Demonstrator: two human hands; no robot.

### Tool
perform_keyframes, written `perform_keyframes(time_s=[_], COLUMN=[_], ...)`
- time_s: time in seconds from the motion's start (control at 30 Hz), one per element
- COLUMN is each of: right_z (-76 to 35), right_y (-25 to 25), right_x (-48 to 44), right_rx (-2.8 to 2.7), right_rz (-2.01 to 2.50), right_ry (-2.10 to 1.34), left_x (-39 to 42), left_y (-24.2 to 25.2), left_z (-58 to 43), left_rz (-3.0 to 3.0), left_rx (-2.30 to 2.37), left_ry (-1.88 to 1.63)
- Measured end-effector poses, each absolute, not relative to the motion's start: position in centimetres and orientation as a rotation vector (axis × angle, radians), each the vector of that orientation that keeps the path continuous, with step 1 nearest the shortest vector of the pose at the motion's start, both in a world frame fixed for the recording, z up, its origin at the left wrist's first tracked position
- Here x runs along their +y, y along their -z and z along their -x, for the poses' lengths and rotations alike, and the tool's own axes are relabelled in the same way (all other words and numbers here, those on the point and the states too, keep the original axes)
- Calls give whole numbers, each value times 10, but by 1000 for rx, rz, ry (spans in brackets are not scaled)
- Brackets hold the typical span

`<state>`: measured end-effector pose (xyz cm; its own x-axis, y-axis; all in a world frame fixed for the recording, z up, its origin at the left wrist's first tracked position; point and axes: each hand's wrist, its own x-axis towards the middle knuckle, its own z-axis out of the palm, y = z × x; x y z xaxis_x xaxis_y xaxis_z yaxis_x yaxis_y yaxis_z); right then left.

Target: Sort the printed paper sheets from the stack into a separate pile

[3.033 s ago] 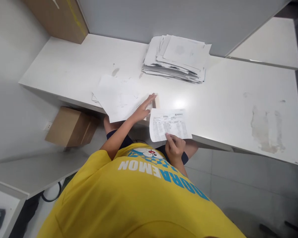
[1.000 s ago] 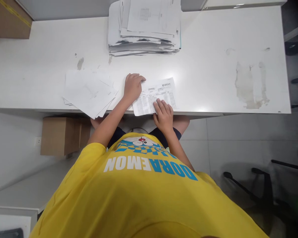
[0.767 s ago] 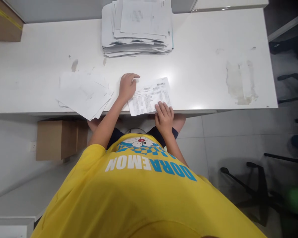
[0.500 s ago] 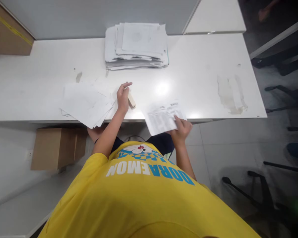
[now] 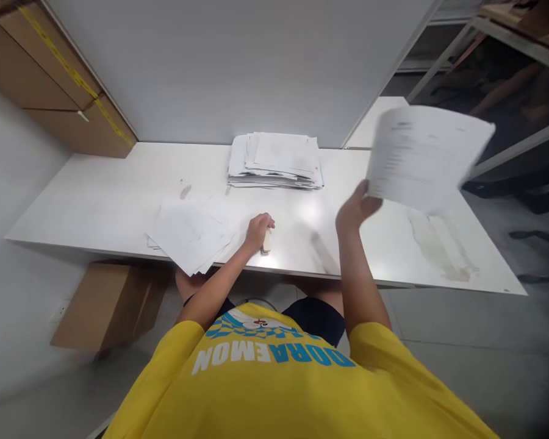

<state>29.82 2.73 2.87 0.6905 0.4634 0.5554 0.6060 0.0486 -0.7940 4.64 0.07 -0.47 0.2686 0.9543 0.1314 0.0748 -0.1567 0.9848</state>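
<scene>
My right hand (image 5: 357, 208) is raised over the right part of the desk, pinching printed paper sheets (image 5: 427, 158) by their lower left corner. The sheets curve and blur a little; how many they are, I cannot tell. Near the desk's front edge, my left hand (image 5: 258, 231) is curled around a small cream stapler (image 5: 266, 242), whose near end sticks out below the fingers. Left of that hand lies a loose, fanned pile of white papers (image 5: 187, 235), partly hanging over the front edge.
A thick stack of papers (image 5: 274, 177) stands at the back of the white desk (image 5: 110, 195), against a grey partition (image 5: 247, 73). Cardboard boxes sit at the back left (image 5: 105, 125) and under the desk (image 5: 96, 308). A stained patch (image 5: 443, 247) marks the right end.
My right hand has lifted the sheets from the front edge up and to the right. My left hand stays at the stapler, its fingers more curled. The camera view has tilted upward.
</scene>
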Motion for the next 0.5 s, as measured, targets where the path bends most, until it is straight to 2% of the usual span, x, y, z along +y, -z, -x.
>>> perform_keyframes(time_s=[0.13,0.23,0.37,0.5], right_z=[-265,-235,-209,-203], right_y=[-33,-23,-11,-20], right_x=[116,150,150,148], right_rx=[-1551,-1932,-1922,-1802], right_rz=[1702,1737,1895,2069], right_ry=[-17,-203,-266,-311], left_x=[-1,-2,-3,-5], left_y=[4,1,-3,-4], left_z=[-46,-46,-49,-55], left_rz=[-1566,-1608,-1637,-1691], left_rx=[1085,1121,1178,1174], left_ry=[-1003,-979,-944,-909])
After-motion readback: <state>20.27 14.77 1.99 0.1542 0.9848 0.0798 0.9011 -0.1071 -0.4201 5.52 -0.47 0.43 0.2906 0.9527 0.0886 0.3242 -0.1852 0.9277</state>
